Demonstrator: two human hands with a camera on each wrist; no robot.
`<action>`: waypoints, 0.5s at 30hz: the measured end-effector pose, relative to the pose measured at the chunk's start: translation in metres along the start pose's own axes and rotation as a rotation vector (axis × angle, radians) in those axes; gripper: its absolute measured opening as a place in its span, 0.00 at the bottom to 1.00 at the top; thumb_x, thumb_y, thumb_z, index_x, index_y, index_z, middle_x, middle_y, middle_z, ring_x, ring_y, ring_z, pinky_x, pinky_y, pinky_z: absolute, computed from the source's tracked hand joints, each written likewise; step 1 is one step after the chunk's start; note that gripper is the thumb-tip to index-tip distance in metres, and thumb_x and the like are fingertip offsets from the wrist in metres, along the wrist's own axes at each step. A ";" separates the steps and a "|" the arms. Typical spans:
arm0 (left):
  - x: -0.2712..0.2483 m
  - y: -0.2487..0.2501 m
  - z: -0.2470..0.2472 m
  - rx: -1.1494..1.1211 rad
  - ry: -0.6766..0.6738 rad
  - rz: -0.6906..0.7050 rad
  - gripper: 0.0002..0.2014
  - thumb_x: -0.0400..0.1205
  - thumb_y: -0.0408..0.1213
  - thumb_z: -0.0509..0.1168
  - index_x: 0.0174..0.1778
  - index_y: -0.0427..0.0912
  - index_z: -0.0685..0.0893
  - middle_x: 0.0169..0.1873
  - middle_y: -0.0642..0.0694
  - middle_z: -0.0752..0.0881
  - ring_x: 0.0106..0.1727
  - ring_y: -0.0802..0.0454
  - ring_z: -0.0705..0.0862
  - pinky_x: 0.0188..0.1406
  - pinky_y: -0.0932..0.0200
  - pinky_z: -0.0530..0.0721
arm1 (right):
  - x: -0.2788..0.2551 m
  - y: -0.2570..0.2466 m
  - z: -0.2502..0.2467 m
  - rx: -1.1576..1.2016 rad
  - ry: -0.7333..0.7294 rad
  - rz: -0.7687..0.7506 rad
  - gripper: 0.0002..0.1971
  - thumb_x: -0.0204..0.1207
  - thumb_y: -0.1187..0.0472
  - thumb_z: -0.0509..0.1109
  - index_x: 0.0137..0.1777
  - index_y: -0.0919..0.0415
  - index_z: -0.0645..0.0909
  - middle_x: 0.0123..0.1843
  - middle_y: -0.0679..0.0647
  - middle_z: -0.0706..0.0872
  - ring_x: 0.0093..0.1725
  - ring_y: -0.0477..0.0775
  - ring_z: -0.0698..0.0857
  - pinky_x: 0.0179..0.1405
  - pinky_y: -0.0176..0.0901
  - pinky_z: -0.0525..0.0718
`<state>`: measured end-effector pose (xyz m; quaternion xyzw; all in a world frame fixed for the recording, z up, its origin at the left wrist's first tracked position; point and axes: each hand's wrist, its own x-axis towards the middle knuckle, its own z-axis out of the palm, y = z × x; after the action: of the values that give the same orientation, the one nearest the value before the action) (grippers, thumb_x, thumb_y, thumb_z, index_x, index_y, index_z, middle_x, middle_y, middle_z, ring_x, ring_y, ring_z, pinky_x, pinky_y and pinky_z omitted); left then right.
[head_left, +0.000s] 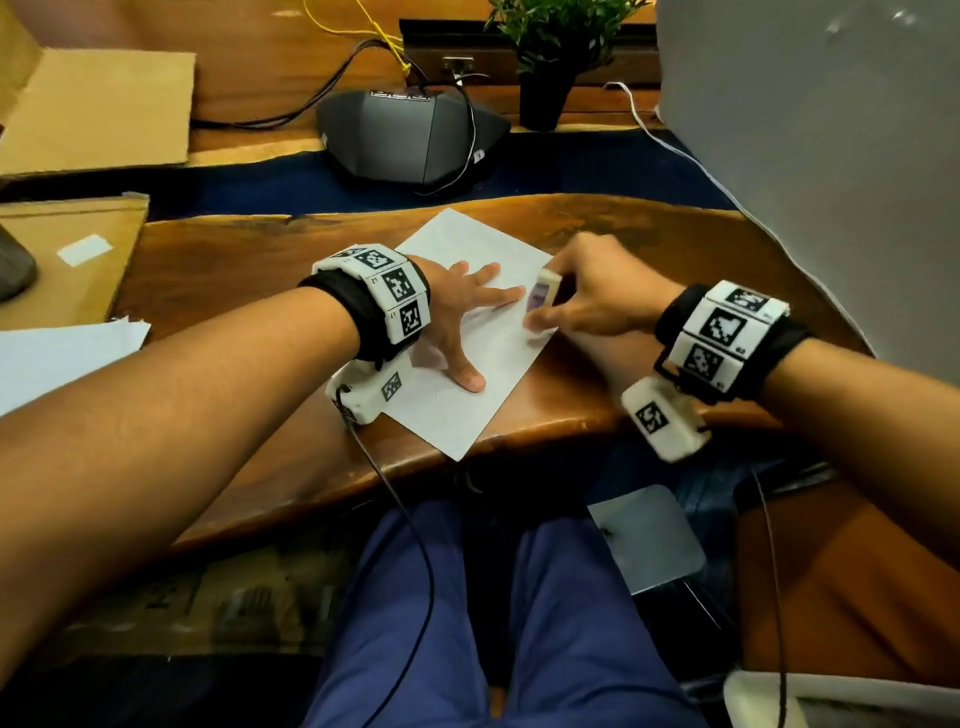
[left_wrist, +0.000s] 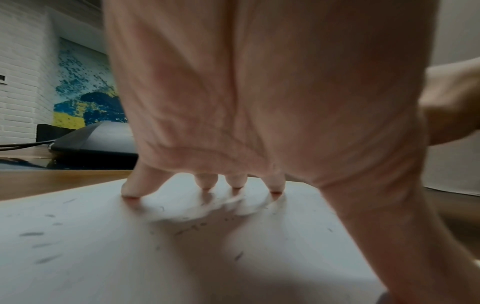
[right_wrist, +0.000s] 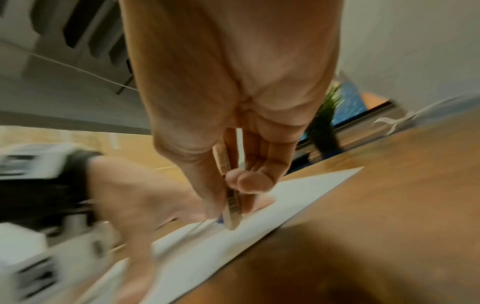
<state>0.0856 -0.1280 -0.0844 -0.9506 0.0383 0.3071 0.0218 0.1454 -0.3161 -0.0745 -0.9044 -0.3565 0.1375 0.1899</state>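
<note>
No words were legible, only signs: black-and-white square code markers on the left wrist band (head_left: 387, 293) and right wrist band (head_left: 724, 330) — tiny characters beside them too small to read — and a barcode on the eraser (right_wrist: 233, 202).

sheet (head_left: 463, 420): matt white paper, smooth | table (head_left: 234, 260): glossy varnished wood | eraser (head_left: 543, 302): white block, printed sleeve | flap (head_left: 104, 114) far left: matt brown cardboard

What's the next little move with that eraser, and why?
Probably a short rub across the sheet: the right hand pinches the eraser with its end on it, while the left hand presses the sheet flat. Grey crumbs lie on it.
</note>
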 end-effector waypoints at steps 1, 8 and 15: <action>0.001 0.000 0.000 -0.002 -0.006 -0.004 0.65 0.60 0.69 0.76 0.81 0.71 0.35 0.84 0.58 0.31 0.86 0.46 0.35 0.80 0.26 0.49 | -0.004 -0.007 0.008 -0.005 -0.038 -0.032 0.09 0.71 0.54 0.82 0.45 0.58 0.91 0.41 0.49 0.91 0.38 0.42 0.86 0.32 0.30 0.82; 0.000 0.000 0.001 -0.013 -0.001 0.011 0.65 0.60 0.68 0.77 0.80 0.72 0.33 0.84 0.57 0.32 0.86 0.46 0.36 0.80 0.26 0.50 | 0.026 0.024 -0.017 -0.002 0.022 0.132 0.16 0.69 0.53 0.83 0.52 0.61 0.90 0.50 0.55 0.91 0.41 0.45 0.86 0.34 0.33 0.81; -0.004 -0.013 0.010 -0.112 0.100 0.074 0.58 0.65 0.69 0.74 0.84 0.69 0.43 0.86 0.56 0.40 0.87 0.48 0.43 0.82 0.34 0.48 | 0.034 0.033 -0.011 0.062 0.082 0.274 0.18 0.71 0.53 0.82 0.57 0.62 0.88 0.50 0.54 0.87 0.49 0.52 0.84 0.40 0.40 0.80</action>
<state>0.0780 -0.1146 -0.0900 -0.9624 0.0572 0.2617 -0.0448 0.1935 -0.3170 -0.0827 -0.9432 -0.2173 0.1359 0.2116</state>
